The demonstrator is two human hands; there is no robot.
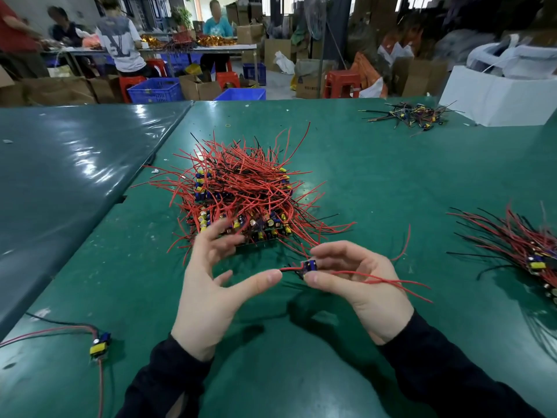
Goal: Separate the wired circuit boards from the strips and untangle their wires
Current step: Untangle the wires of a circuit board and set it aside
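Observation:
A tangled heap of wired circuit boards [241, 194] with red and black wires lies in the middle of the green table [391, 182]. Just in front of it, my right hand [358, 285] pinches one small circuit board [310, 266] between thumb and fingers; its red wires trail right across my palm and one points left. My left hand [211, 282] is raised beside it with fingers spread and blurred, holding nothing, its thumb tip close to the left-pointing red wire.
A single separated board with wires [101, 345] lies at the front left. A sorted bundle of boards [524, 251] sits at the right edge, a small pile of bits [413, 114] and a white box [494, 98] at the far right. People work at a distant table.

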